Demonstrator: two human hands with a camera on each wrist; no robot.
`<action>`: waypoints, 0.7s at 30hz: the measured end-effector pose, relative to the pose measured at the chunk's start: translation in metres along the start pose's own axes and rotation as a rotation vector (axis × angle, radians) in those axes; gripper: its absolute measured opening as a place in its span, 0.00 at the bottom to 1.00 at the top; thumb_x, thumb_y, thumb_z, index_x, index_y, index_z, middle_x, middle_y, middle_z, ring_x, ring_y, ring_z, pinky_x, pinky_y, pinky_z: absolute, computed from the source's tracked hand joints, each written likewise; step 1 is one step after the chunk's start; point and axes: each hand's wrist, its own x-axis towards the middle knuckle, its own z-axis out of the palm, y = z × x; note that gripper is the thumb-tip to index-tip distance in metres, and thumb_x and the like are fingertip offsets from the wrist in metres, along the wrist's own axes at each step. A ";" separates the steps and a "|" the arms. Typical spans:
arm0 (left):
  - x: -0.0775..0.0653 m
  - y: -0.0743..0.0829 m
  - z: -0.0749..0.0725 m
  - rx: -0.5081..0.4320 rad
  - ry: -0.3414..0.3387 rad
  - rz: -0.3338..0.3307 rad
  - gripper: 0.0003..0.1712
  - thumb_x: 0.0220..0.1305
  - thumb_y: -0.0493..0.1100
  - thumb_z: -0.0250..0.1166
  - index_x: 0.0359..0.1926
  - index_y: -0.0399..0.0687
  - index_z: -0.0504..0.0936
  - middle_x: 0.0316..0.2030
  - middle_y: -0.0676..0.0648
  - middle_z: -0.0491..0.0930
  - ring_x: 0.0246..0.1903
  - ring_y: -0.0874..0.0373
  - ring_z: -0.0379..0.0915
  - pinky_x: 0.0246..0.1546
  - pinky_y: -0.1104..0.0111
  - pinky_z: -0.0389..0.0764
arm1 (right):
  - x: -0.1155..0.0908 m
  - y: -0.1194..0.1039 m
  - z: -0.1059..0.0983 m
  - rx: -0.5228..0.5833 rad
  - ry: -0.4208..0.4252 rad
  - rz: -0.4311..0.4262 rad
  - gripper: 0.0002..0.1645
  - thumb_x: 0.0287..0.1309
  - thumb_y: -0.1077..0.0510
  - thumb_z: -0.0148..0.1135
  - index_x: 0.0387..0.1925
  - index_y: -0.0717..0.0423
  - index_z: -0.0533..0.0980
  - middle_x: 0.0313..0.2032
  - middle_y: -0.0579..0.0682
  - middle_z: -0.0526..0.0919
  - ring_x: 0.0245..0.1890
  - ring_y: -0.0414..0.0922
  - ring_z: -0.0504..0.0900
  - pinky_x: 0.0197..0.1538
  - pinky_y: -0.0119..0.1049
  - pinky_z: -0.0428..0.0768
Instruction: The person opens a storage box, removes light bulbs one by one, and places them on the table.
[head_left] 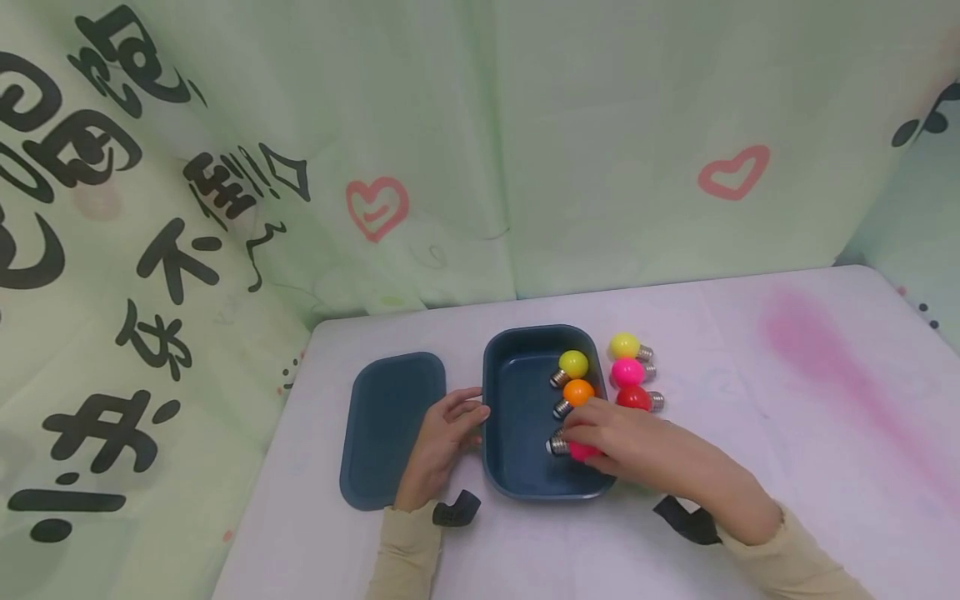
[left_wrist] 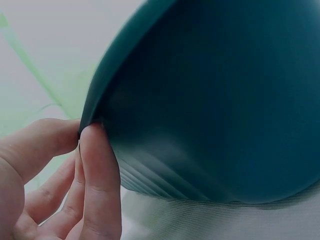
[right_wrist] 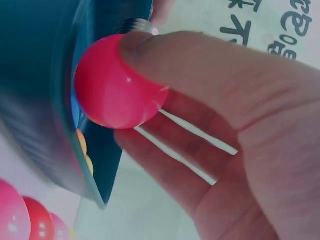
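R hand [right_wrist: 240, 110] pinches a hot-pink globe bulb [right_wrist: 110, 87] btwn thumb & fingers at the mouth of a dk teal plastic box [right_wrist: 30, 85]; thumb tip's by its metal screw base [right_wrist: 134, 25]. Bits of orange bulb [right_wrist: 81, 142] & yellow bulb [right_wrist: 89, 164] show inside. Lower L, outside: pink bulb [right_wrist: 10, 215], red bulb [right_wrist: 39, 220]. Upper R: pale bkgd cloth [right_wrist: 200, 15] w/ black characters [right_wrist: 237, 30].

Glossy bulbs [right_wrist: 107, 85] with ridged metal bases [right_wrist: 131, 25], smooth plastic-looking box [head_left: 521, 442], cloth backdrop [head_left: 600, 183]
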 end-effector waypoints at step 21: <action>0.002 -0.003 -0.001 0.002 -0.002 0.002 0.28 0.61 0.47 0.71 0.61 0.45 0.77 0.46 0.45 0.83 0.39 0.57 0.78 0.35 0.69 0.81 | -0.028 0.041 -0.025 -0.048 0.086 0.075 0.31 0.41 0.65 0.80 0.52 0.54 0.81 0.52 0.52 0.79 0.55 0.52 0.77 0.45 0.41 0.85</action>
